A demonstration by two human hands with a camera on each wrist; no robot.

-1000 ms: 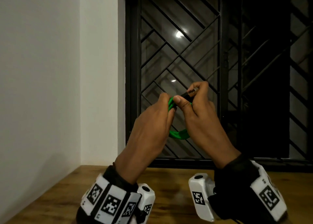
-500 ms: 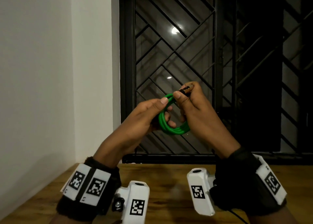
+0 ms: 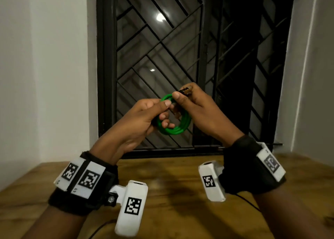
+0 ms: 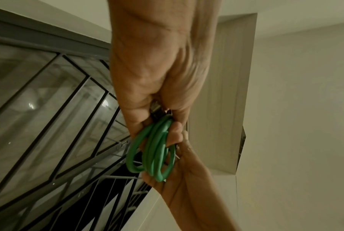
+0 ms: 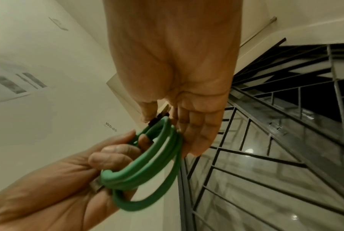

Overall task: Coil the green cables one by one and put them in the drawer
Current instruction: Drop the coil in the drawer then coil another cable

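Standing behind everything, a dark window (image 3: 195,66) with a diagonal metal grille is flanked by white walls (image 3: 45,75).

Wooden surface (image 3: 171,184): seen below the raised hands, brown, with a thin dark wire trailing across its near right part.

Wrist bands (image 3: 85,179): black straps with white coded tags and white camera housings, one worn on each wrist.

Left hand (image 3: 142,115): held up above the surface in front of the window. Its grip is closed on the green cable (image 3: 176,129); thumb and forefinger pinch the top of the coil, and the lower fingers (image 3: 165,120) are curled through the loops. In the right wrist view a metal plug (image 5: 95,186) is seen pressed against these fingers beside the coil.

Right hand (image 3: 197,110): held level with the left and touching it at the fingertips. Its grip is narrow, with thumb and forefinger pinched on the cable's other plug (image 3: 185,90), a dark body with a metal tip. The remaining fingers lie along the right side of the coil.

Green cable: wound into several round loops, hanging between the two hands in mid-air, well above the surface. No drawer is in view.
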